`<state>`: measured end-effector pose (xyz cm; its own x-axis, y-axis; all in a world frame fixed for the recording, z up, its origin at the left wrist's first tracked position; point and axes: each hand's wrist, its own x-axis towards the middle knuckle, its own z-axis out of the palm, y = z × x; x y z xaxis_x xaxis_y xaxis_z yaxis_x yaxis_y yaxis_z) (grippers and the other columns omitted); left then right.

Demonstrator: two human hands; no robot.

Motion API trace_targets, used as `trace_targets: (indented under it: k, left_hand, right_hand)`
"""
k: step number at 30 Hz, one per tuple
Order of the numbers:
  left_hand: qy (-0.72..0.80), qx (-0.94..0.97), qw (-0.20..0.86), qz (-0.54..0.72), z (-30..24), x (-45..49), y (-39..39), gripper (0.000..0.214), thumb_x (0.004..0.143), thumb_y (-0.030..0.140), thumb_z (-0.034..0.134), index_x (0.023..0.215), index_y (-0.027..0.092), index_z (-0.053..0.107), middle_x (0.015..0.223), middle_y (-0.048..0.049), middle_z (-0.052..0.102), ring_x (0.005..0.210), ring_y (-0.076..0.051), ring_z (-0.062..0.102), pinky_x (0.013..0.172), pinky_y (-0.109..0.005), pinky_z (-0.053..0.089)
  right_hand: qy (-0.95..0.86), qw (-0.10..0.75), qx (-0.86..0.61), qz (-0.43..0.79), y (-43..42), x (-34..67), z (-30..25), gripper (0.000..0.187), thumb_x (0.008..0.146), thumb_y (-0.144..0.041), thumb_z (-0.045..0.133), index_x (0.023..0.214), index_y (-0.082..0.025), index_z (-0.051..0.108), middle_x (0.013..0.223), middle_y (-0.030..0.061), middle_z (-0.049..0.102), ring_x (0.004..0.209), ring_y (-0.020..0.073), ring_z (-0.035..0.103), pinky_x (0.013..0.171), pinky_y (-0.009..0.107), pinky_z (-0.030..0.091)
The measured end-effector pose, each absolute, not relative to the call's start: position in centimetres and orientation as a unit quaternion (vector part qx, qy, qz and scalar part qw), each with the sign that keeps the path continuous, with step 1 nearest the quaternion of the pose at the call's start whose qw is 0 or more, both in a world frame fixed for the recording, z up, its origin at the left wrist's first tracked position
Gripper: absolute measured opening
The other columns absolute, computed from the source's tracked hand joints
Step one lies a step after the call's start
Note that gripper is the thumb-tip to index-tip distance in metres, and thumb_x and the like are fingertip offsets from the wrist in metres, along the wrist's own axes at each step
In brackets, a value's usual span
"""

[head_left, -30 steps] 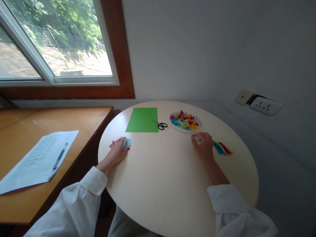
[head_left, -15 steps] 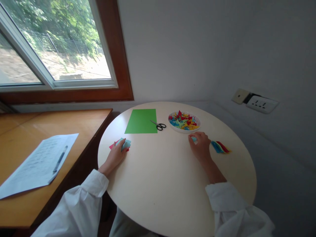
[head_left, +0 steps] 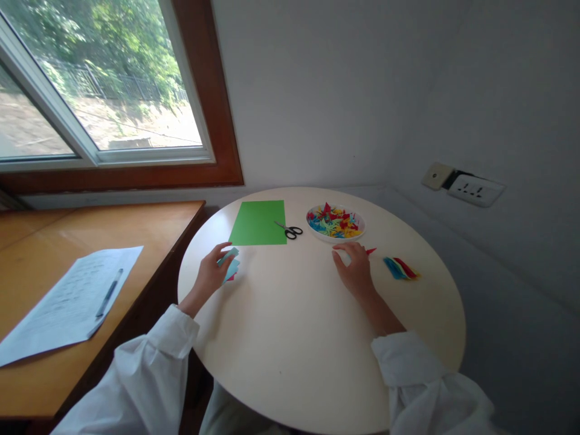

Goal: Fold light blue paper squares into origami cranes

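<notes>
My left hand [head_left: 211, 271] is closed on a light blue piece of paper [head_left: 231, 269], held at the left side of the round table. A bit of red paper [head_left: 231, 277] shows at its lower edge; the rest is hidden. My right hand [head_left: 356, 266] is over the right half of the table, thumb and index finger curved and apart, with nothing visible between them. Just beyond its knuckles sticks out a pointed red paper piece [head_left: 371, 251]; whether the hand touches it I cannot tell. To its right lies a fanned stack of coloured paper [head_left: 401, 269].
A white dish [head_left: 310, 229] of small colourful folded paper pieces stands at the back. Black-handled scissors [head_left: 292, 232] overlap the green sheet [head_left: 258, 222]. On the wooden desk [head_left: 149, 232] at left lie a written sheet [head_left: 58, 302] and a pen [head_left: 109, 293].
My left hand has risen from the table with the light blue paper. My right hand has shifted left, its thumb and index finger now apart, and the red piece behind it has come into view.
</notes>
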<state>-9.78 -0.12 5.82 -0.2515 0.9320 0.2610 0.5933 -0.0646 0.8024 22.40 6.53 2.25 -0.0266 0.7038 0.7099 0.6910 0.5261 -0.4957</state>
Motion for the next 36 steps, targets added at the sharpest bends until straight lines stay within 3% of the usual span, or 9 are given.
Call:
trace_targets:
  k: [3,9,13,19,23,27,31,36]
  left_hand:
    - [0.625,0.574,0.335,0.409,7.3,-6.9,0.4,0.051,0.071,0.044,0.056,0.113,0.016,0.051,0.074,-0.0048,0.065,0.052,-0.012,0.053,0.047,-0.023,0.041]
    - [0.49,0.563,0.546,0.381,6.6,-0.6,2.2,0.05,0.068,0.037,0.063,0.113,0.017,0.053,0.085,-0.0058,0.065,0.07,-0.011,0.058,0.06,-0.022,0.042]
    - [0.424,0.523,0.639,0.371,5.7,1.9,3.5,0.053,0.064,0.036,0.068,0.111,0.018,0.054,0.093,-0.0075,0.064,0.076,-0.014,0.06,0.063,-0.023,0.044]
    - [0.405,0.509,0.671,0.356,5.2,3.3,4.4,0.047,0.067,0.042,0.064,0.107,0.019,0.055,0.101,-0.0089,0.064,0.081,-0.015,0.061,0.067,-0.024,0.046]
    - [0.432,0.583,0.552,0.411,4.3,3.1,4.8,0.05,0.07,0.045,0.059,0.11,0.016,0.052,0.094,-0.0109,0.066,0.08,-0.018,0.062,0.07,-0.031,0.048]
    - [0.448,0.723,0.27,0.452,3.7,2.2,5.1,0.032,0.066,0.035,0.066,0.093,0.017,0.062,0.099,-0.0094,0.065,0.095,-0.02,0.058,0.089,-0.036,0.042]
    - [0.424,0.784,0.138,0.432,3.3,1.8,5.2,0.013,0.076,0.025,0.058,0.083,0.017,0.065,0.09,-0.0084,0.065,0.087,-0.018,0.057,0.08,-0.032,0.045]
    - [0.398,0.851,0.035,0.341,3.0,1.7,5.2,0.019,0.083,0.019,0.046,0.081,0.016,0.065,0.084,-0.008,0.063,0.08,-0.018,0.052,0.073,-0.031,0.044]
  right_hand:
    - [-0.73,0.51,-0.445,0.092,5.7,20.9,2.4,0.018,0.075,-0.025,0.052,0.09,-0.019,0.06,0.092,0.0076,0.06,0.089,0.0212,0.054,0.078,0.038,0.043]
    - [-0.694,0.469,-0.405,0.368,4.8,18.7,2.3,0.042,0.07,-0.028,0.058,0.111,-0.022,0.053,0.107,0.008,0.058,0.095,0.0197,0.056,0.071,0.032,0.047]
    - [-0.671,0.464,-0.383,0.433,5.3,18.7,1.9,0.035,0.068,-0.027,0.059,0.103,-0.022,0.058,0.096,0.0052,0.062,0.091,0.0185,0.057,0.07,0.03,0.047]
    - [-0.663,0.496,-0.397,0.396,5.9,18.7,1.6,0.009,0.067,-0.026,0.06,0.073,-0.019,0.06,0.078,0.0023,0.062,0.073,0.0165,0.058,0.06,0.028,0.045]
    - [-0.687,0.506,-0.424,0.306,5.7,18.9,2.1,0.007,0.069,-0.027,0.061,0.07,-0.02,0.059,0.072,0.0018,0.062,0.068,0.0168,0.056,0.061,0.031,0.044]
    - [-0.728,0.536,-0.392,0.169,5.6,19.6,2.9,0.005,0.074,-0.022,0.059,0.072,-0.024,0.063,0.075,0.0024,0.062,0.078,0.0187,0.055,0.075,0.036,0.044]
    - [-0.758,0.514,-0.387,0.108,5.7,20.1,3.0,0.008,0.075,-0.021,0.06,0.072,-0.026,0.066,0.075,0.0028,0.06,0.077,0.0192,0.054,0.072,0.036,0.044]
    - [-0.805,0.448,-0.38,0.079,5.7,20.6,2.4,0.011,0.075,-0.016,0.059,0.073,-0.025,0.066,0.076,0.0035,0.06,0.077,0.0191,0.052,0.071,0.035,0.044]
